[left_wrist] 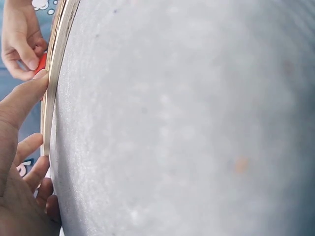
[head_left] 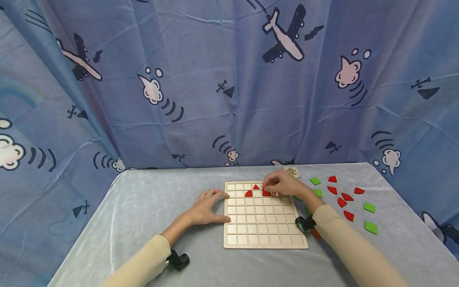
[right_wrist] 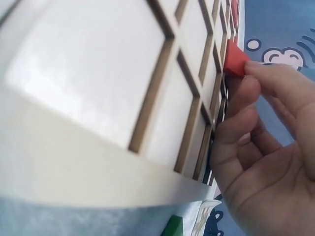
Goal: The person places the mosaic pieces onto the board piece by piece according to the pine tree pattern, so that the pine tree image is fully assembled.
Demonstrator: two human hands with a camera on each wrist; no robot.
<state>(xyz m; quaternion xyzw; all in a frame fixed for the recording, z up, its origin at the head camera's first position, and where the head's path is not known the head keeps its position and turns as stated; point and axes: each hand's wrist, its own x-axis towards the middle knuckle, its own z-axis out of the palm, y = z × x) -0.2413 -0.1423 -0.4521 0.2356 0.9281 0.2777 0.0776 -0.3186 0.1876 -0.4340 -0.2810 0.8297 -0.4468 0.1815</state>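
Note:
A wooden grid board (head_left: 264, 242) lies on the table, its square cells in rows. My left hand (head_left: 209, 207) rests at the board's left edge, thumb and fingers spread along the rim; the left wrist view shows the same fingertips against the board's side (left_wrist: 55, 83). Over the upper rows, my right hand (head_left: 285, 183) pinches a red piece (right_wrist: 236, 60) between thumb and fingertips, right at the cells. Its full outline is partly hidden by the fingers. Left of it, a red triangle (head_left: 256, 187) sits in the top row and a red quarter-circle piece (head_left: 249, 193) in the row below.
Right of the board lie several loose red quarter-circle pieces (head_left: 349, 215) and several green square pieces (head_left: 369, 207), some partly hidden under the right arm. A small patterned card (head_left: 292, 172) lies behind the right hand. A blue printed curtain (head_left: 201, 79) hangs behind the table.

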